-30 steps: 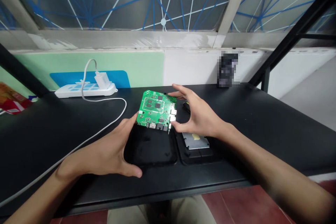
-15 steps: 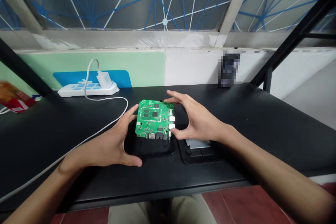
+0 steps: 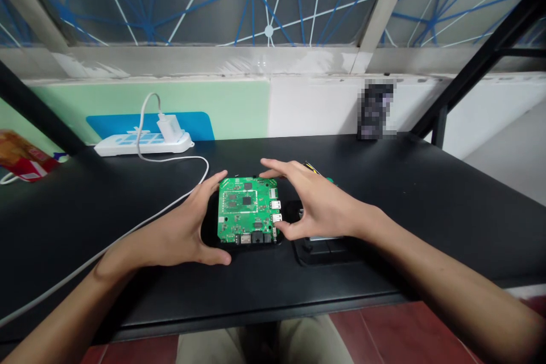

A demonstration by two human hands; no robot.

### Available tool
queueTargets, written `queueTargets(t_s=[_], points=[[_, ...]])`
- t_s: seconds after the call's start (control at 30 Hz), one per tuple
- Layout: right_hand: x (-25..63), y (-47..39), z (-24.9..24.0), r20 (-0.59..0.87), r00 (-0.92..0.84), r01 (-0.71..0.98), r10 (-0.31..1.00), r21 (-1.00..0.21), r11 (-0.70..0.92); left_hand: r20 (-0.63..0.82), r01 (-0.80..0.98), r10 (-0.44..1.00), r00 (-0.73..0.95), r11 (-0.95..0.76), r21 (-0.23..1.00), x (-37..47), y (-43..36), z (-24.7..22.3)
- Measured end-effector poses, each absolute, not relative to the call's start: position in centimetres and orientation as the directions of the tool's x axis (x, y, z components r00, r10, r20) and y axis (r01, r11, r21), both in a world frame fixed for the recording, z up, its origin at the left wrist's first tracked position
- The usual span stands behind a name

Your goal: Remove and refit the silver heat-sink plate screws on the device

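A green circuit board (image 3: 239, 222), with ports along its front and right edges, lies level over a shallow black case (image 3: 210, 228). Whether it rests fully inside cannot be made out. My right hand (image 3: 319, 199) holds the board's right side, thumb by the metal USB ports and fingers at the back right corner. Around the case's left side curves my left hand (image 3: 183, 230), its thumb at the front edge and its fingers at the back left corner. Right of the case, partly under my right hand, lies a second black casing part (image 3: 322, 256) with a silvery plate.
At the back left stands a white power strip (image 3: 123, 144) with a plugged-in charger (image 3: 169, 127); its white cable (image 3: 157, 206) runs past my left forearm. A red snack packet (image 3: 29, 162) lies far left. A dark pixelated object (image 3: 375, 111) leans against the wall.
The circuit board has come down and towards me over the black case, with my right hand moving along slightly. My left hand has hardly moved. A yellow-and-black item now shows behind my right hand.
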State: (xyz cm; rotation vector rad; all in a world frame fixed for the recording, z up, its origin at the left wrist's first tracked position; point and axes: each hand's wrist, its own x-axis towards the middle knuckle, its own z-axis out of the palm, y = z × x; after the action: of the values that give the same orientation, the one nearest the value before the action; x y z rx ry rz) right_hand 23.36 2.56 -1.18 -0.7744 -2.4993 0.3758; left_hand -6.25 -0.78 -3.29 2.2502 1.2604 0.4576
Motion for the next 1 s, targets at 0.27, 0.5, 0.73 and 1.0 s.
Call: queueTargets(t_s=[0.27, 0.5, 0.73, 1.0], points=[[23.33, 3.06, -1.97, 0.394, -0.721, 0.392, 0.57, -0.446, 0.804, 0.037, 0.684, 0.863, 0.503, -0.425, 0.593, -6.03, -0.92, -2.96], [23.38, 2.96, -1.96, 0.369, -0.729, 0.392, 0.576, -0.465, 0.794, 0.057, 0.682, 0.864, 0.5, -0.434, 0.589, -5.8, -1.05, -2.78], [23.43, 3.04, -1.95, 0.342, -0.734, 0.401, 0.586, -0.479, 0.781, 0.058, 0.689, 0.857, 0.513, -0.451, 0.568, -5.72, -1.07, -2.64], [23.64, 3.42, -1.97, 0.256, -0.759, 0.381, 0.599, -0.571, 0.727, 0.057, 0.682, 0.853, 0.519, -0.454, 0.574, -5.7, -1.1, -2.44]])
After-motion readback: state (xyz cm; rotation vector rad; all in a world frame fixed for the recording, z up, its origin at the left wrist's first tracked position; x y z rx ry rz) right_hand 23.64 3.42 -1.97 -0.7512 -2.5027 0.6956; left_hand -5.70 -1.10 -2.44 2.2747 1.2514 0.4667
